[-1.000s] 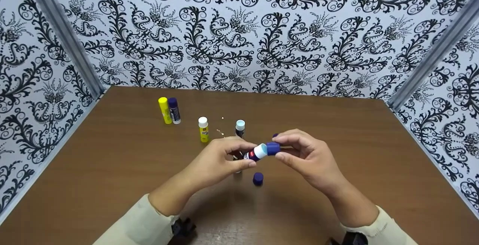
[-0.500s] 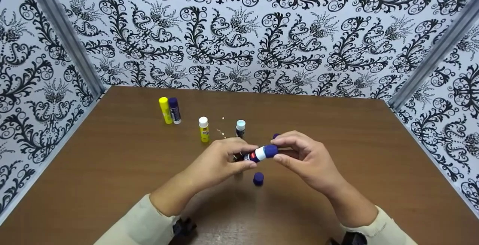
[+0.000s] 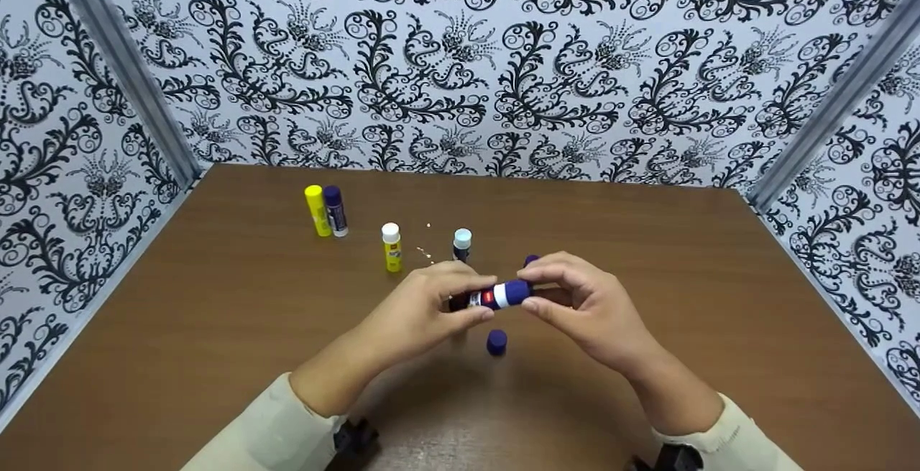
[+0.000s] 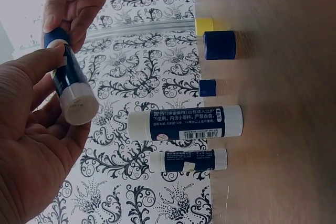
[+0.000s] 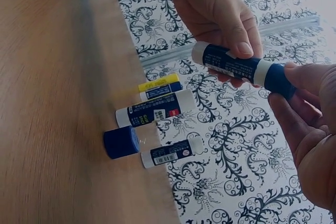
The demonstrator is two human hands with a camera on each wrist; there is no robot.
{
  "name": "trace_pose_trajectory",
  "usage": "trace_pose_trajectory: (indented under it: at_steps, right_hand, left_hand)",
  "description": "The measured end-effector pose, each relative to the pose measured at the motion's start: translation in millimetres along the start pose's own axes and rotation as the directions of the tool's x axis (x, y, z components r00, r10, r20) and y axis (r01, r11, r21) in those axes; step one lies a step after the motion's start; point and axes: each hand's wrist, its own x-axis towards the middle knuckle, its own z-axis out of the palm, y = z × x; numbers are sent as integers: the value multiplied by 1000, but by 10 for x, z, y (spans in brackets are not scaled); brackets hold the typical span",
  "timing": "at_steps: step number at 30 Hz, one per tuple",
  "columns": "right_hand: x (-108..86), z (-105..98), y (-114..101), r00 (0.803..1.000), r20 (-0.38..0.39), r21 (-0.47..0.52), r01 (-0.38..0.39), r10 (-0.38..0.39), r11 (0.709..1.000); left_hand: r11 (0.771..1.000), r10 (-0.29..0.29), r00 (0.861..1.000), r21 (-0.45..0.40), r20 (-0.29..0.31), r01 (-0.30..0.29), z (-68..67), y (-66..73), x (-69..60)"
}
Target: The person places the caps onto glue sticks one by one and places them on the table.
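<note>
Navy, perhaps purplish glue stick (image 5: 248,68)

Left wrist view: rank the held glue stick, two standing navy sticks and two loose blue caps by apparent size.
Held stick, nearer standing stick: too alike to rank
Farther standing stick
Nearer cap
Farther cap

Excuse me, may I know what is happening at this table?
A person's left hand holds a glue stick, while the right hand pinches the blue cap at its end. A white band shows beside that cap. Another blue cap rests on the brown table, and a white-topped yellow glue stick stands farther back.
</note>
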Motion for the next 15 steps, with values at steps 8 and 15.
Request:
trace_pose_trajectory:
  at_steps: [8, 15]
  right_hand:
    - [2, 22, -28, 1000, 13, -13, -8, 8, 1000]
    - [-4, 36, -27, 1000, 25, -21, -2, 2, 1000]
  left_hand:
    - [998, -54, 999, -22, -11, 53, 10, 23, 2]
    - [1000, -4, 1000, -12, -26, 4, 18, 24, 2]
